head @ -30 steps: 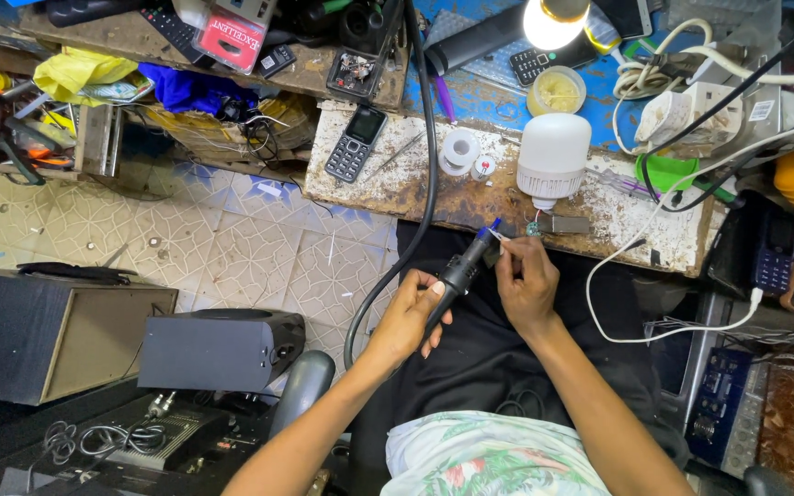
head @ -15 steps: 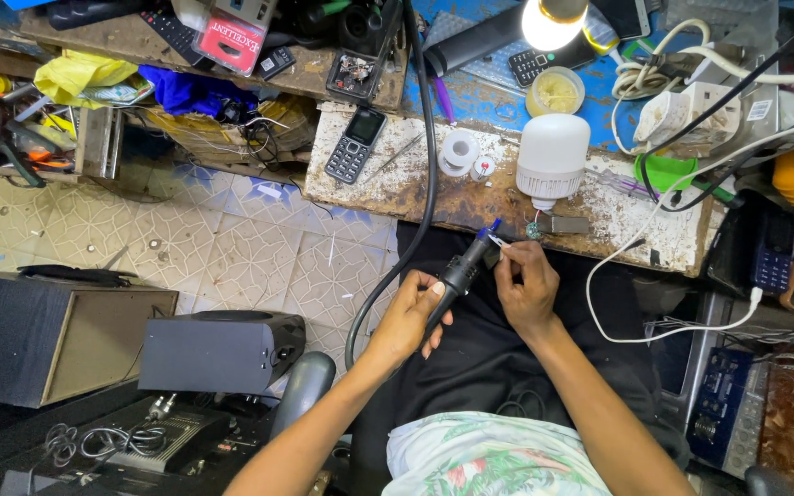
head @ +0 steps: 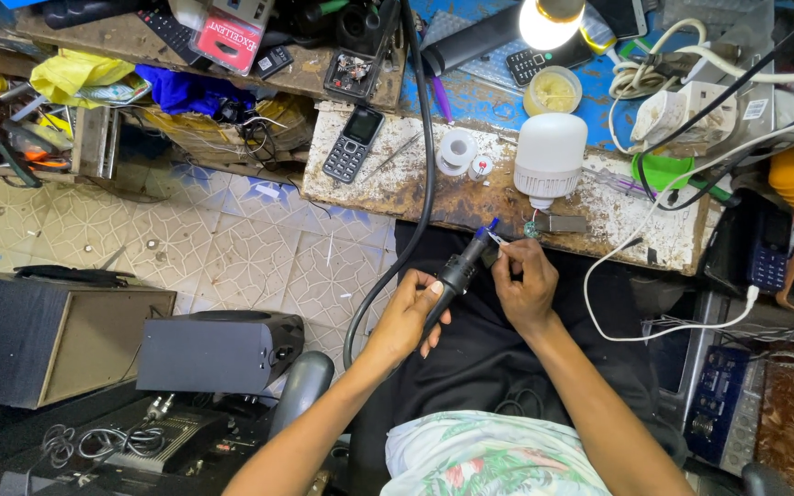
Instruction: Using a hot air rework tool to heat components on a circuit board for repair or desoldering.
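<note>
The left hand [head: 408,317] wraps the black tool handle [head: 452,277] at mid-body. Just ahead, the right hand [head: 524,287] pinches its blue tip [head: 491,226]. The handle looks stiff and light. Its thick hose [head: 420,156] trails away, likely tugging.

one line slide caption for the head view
Left hand grips a black corded tool while the right hand pinches its tip.

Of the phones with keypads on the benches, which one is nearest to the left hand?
The grey keypad phone lying on the worn white bench, left of the black cable, is nearest the left hand. The black phone lies farther, on the blue top by the lit bulb.
</note>
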